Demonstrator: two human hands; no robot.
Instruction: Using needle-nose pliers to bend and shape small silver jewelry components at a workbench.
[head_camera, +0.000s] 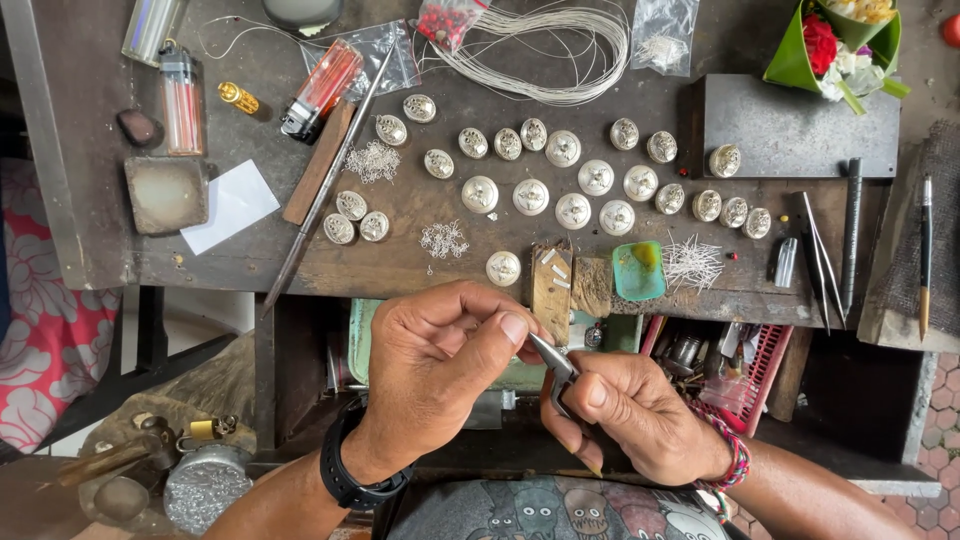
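Observation:
My right hand grips small metal pliers, whose jaws point up and left towards my left thumb. My left hand pinches something tiny at the plier tips; the piece is too small to make out. Both hands meet just below the front edge of the dark wooden workbench. Several round silver ornaments lie in loose rows across the bench, one of them close above my left hand. Small heaps of fine silver wire bits lie among them.
A coil of silver wire and plastic bags lie at the back. Lighters, a long rod and white paper sit left. Tweezers and pens lie right, near a dark slab. A green dish rests at the front edge.

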